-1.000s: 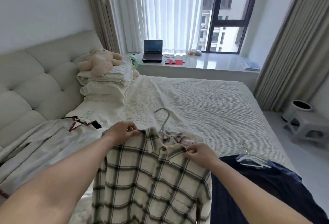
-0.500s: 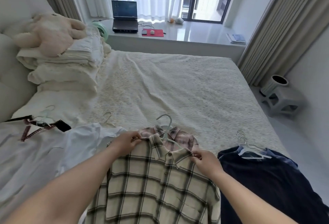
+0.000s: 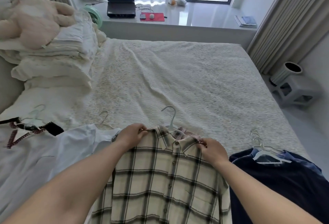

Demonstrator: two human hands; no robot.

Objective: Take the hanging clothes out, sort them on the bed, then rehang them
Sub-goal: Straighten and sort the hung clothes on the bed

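Left hand point(image 3: 132, 134) and right hand point(image 3: 212, 148) each pinch a shoulder of the plaid shirt point(image 3: 160, 179) on the bed point(image 3: 178, 81).

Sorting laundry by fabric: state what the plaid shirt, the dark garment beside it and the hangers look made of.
Cream-and-black plaid button shirt: looks woven, matte, soft, maybe cotton flannel; the check lines run slightly fuzzy. Dark navy garment: deep, light-absorbing surface, perhaps velour or knit; unclear. Pale hanger above the shirt's collar: thin, smooth and slightly translucent, probably plastic.

Cream ribbed bed point(image 3: 178, 81), plaid shirt point(image 3: 160, 184), white garment point(image 3: 44, 161), navy garment point(image 3: 277, 184), folded bedding point(image 3: 53, 63)
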